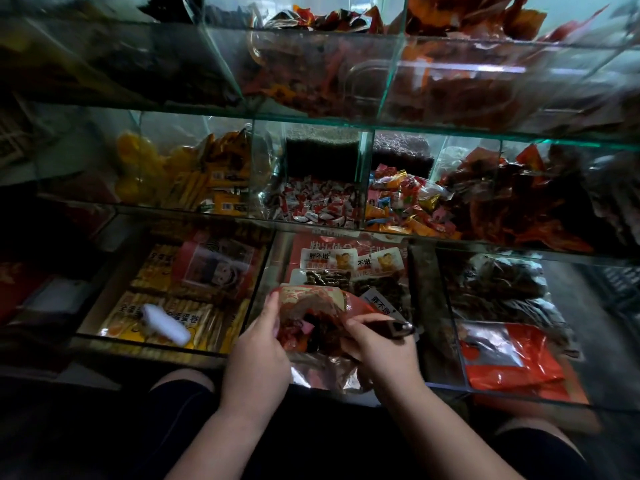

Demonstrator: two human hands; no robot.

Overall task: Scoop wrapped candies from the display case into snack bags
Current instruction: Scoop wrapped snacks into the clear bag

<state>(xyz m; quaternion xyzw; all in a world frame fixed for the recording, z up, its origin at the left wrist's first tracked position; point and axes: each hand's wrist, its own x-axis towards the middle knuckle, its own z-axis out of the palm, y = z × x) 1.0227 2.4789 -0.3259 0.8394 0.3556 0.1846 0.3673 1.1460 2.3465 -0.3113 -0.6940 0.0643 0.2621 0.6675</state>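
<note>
Knees (183, 393) in dark cloth were seen lowest in the frame, with two bare forearms reaching forward above them. One snack bag (360, 304) was held between the two hands over the front edge of the bottom shelf's middle bin. Its long axis ran from a crumpled silvery bottom near the person to a red rim farther off, and its mouth was turned up and away toward the display case (346, 128). The left hand (258, 348) was curled round the bag's left side, thumb laid against the rim. The right hand (377, 351) was closed on one dark glossy object (398, 328), whose long axis pointed to the right. Whether that hand also pinched the bag's rim could not be told.

Red and dark wrapped pieces were seen inside the bag, too shadowed to be counted. Three glass tiers were counted in the case. On the middle tier, two bins of wrapped candies lay side by side: white-and-red candies (311, 202) on the left, mixed bright candies (405, 199) on the right. Three bins were visible on the bottom tier, and one white object (166, 323) lay in the left one on yellow packets. The top tier was blurred and cut off by the frame edge.
</note>
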